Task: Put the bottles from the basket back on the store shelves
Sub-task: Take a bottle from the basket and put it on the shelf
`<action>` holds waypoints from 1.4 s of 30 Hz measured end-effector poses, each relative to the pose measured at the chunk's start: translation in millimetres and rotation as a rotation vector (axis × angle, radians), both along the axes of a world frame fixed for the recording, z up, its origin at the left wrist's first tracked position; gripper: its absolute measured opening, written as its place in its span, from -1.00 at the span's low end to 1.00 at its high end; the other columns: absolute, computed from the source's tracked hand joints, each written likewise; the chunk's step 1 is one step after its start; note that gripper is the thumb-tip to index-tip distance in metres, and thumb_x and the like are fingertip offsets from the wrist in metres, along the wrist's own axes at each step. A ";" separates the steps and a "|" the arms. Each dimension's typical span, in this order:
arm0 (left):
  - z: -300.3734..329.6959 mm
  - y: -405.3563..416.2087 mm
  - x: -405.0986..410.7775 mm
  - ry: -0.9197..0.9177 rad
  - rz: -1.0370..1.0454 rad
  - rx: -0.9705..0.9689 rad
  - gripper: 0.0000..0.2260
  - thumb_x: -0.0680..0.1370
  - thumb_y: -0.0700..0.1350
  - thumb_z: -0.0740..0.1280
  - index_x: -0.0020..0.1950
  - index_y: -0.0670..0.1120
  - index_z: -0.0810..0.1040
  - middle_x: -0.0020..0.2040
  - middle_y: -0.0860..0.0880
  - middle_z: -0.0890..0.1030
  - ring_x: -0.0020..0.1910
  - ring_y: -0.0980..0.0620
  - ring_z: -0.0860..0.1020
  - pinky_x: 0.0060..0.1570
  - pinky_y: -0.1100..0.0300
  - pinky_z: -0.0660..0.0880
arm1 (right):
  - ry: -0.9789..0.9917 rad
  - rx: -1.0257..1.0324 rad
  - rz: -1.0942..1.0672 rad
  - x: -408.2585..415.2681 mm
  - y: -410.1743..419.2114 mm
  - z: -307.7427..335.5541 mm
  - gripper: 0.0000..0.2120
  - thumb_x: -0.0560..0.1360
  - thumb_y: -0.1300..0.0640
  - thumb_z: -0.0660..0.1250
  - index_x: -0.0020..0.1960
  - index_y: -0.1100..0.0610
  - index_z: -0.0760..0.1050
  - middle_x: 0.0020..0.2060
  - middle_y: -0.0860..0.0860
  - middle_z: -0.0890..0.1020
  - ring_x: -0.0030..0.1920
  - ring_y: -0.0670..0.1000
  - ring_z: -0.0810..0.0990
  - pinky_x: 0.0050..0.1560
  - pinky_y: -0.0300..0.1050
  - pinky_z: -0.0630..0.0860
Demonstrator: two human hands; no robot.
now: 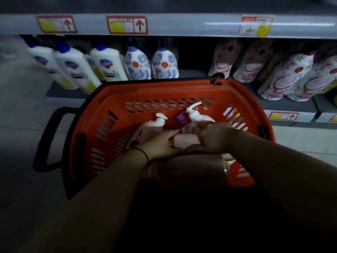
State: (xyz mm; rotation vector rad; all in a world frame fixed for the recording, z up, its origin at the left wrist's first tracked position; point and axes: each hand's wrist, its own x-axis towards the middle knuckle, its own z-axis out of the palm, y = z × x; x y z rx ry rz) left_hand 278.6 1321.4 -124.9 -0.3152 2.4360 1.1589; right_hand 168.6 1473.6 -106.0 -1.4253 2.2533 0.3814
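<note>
An orange basket (116,95) with a black rim stands on the floor in front of the shelves. Several pink-and-white bottles lie inside it. One has a white pump (160,116), one a purple cap (181,117), and a third a white pump (193,111). My left hand (158,145) is inside the basket and grips a pink bottle (184,141) at its middle. My right hand (212,136) curls round the body of the bottle with the right-hand pump. Another bottle (191,168) lies dark under my wrists.
The low shelf (193,73) behind the basket holds white bottles with blue caps (107,63), blue-flowered bottles (164,64) and pink-flowered bottles (284,77), with a gap between the last two groups. The basket's black handle (47,137) sticks out left. Price tags (127,24) line the upper shelf edge.
</note>
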 end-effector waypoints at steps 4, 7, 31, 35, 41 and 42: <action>-5.2 -5.0 6.9 -0.105 0.059 -0.171 -0.68 0.43 0.16 0.42 0.04 -0.02 0.54 -0.18 0.11 0.58 -0.06 0.09 0.55 -0.05 0.28 0.38 | -0.182 -0.088 -0.124 0.1 6.4 9.3 -0.29 0.45 -0.33 0.22 0.44 0.07 0.28 0.43 0.09 0.34 0.39 0.11 0.36 0.30 -0.13 0.32; 19.5 -4.0 -6.6 -0.190 0.003 -0.377 -0.58 0.39 0.24 0.41 -0.16 -0.12 0.47 -0.23 -0.04 0.50 -0.18 -0.02 0.49 -0.25 0.21 0.30 | -0.306 -0.212 -0.199 -5.3 12.5 13.4 -0.35 0.38 -0.19 0.42 0.36 0.08 0.39 0.27 0.05 0.51 0.30 0.08 0.47 0.18 -0.24 0.35; 144.6 30.2 -14.3 0.275 0.455 0.515 -0.71 0.54 -0.24 0.33 0.26 -0.10 0.45 0.08 0.00 0.60 -0.08 0.17 0.54 -0.24 0.32 0.49 | -0.824 -1.103 -0.995 7.0 26.3 124.2 -0.55 0.34 0.01 0.53 0.08 0.23 0.48 -0.01 0.15 0.63 -0.12 0.04 0.60 -0.16 -0.13 0.56; 168.2 37.2 -14.7 0.348 0.543 0.551 -0.78 0.55 -0.19 0.33 0.19 -0.07 0.48 -0.06 0.04 0.63 -0.20 0.13 0.59 -0.27 0.23 0.45 | -0.840 -1.133 -0.989 12.2 28.2 153.9 -0.70 0.42 0.07 0.47 0.07 0.15 0.49 -0.10 0.05 0.61 -0.22 -0.09 0.56 -0.40 -0.38 0.42; 208.5 46.6 -0.7 0.418 0.583 0.546 -0.92 0.54 -0.15 0.35 0.01 0.01 0.55 -0.10 0.03 0.64 -0.19 0.13 0.60 -0.12 0.09 0.49 | -0.795 -1.069 -0.821 21.6 40.7 196.2 -0.51 0.40 0.19 0.48 0.30 0.15 0.46 0.12 0.13 0.63 0.11 0.10 0.61 0.13 0.00 0.55; 214.6 47.9 2.6 0.427 0.591 0.539 -0.93 0.53 -0.14 0.36 -0.02 0.02 0.56 -0.08 0.01 0.65 -0.14 0.08 0.59 -0.05 0.04 0.46 | -0.790 -1.076 -0.812 24.7 41.1 200.7 -0.51 0.41 0.21 0.47 0.31 0.16 0.46 0.13 0.13 0.62 0.12 0.11 0.60 0.15 0.01 0.54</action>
